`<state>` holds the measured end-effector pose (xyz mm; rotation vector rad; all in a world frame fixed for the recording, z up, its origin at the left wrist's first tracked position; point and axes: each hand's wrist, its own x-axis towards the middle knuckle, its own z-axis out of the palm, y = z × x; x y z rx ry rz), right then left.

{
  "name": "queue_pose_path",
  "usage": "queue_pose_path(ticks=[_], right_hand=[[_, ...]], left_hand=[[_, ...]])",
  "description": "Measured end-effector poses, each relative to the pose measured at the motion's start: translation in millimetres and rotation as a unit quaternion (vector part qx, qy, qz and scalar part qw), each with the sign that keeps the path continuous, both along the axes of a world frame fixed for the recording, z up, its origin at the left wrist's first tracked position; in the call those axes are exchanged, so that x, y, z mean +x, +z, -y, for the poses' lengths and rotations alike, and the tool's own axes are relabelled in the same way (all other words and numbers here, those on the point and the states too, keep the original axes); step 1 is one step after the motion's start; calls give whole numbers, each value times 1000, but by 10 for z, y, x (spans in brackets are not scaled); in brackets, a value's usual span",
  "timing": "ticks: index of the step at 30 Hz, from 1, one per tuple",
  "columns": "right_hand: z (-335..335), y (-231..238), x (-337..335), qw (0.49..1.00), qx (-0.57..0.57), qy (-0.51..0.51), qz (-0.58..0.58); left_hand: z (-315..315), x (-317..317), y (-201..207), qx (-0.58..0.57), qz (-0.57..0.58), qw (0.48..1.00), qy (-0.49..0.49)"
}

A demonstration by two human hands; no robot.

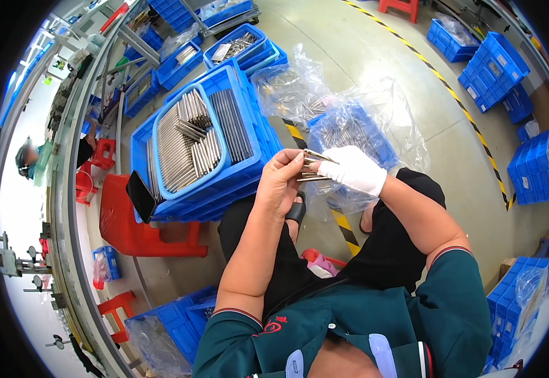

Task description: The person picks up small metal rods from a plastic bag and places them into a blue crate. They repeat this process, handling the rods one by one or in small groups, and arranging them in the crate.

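Observation:
Bare, my left hand (pixel 281 181) is closed with its fingertips on several thin shiny metal rods (pixel 316 178). My right hand (pixel 355 171), in a white glove with bare fingertips, closes round the same small bunch from the other side. Both hands meet above a blue crate lined with clear plastic (pixel 385 148), where loose metal rods (pixel 349 133) lie in a heap. To the left, a light-blue tray (pixel 225 151) holds rods in neat rows, with several lying across the top. Darker rods (pixel 230 123) stand packed beside that tray. How the fingers share the bunch is partly hidden.
The tray rests on stacked blue crates (pixel 259 148), with a black flat panel (pixel 141 196) at their near corner. A red stool (pixel 126 217) stands close by on the left. Plastic bags (pixel 293 82) lie beyond. More blue crates (pixel 533 167) line the right side.

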<state>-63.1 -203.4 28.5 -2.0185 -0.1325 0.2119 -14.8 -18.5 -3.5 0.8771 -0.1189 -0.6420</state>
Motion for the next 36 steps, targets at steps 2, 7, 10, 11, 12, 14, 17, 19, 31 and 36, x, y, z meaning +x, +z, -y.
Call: queue_pose_path(ticks=[2,7,10,11,12,14,17,19,31,36], right_hand=[[5,-12,29,1000,-10,-5,-7],[10,-26,53,1000,-3,5,-25],[31,-51,39,999,4,18,-38],[39,-52,39,999,5,25,-39],[41,-38,44,999,-12,31,-40],[35,-13,41,997,-44,44,-43],[0,13,29,998,-16,58,-37],[-2,3,23,997,-26,59,-39],[-18,-139,10,997,-60,49,-9],[13,-98,14,999,-7,46,-27]], left_hand=[[19,-19,26,46,51,997,28],[20,-35,76,167,158,971,71],[-31,-6,85,245,222,936,123],[-42,9,103,221,210,944,123],[-46,29,126,197,197,952,123],[-53,31,123,165,167,966,111],[-45,28,77,143,134,977,79],[-42,39,71,136,137,979,64],[-19,57,-28,124,112,985,44],[9,43,10,51,45,997,29]])
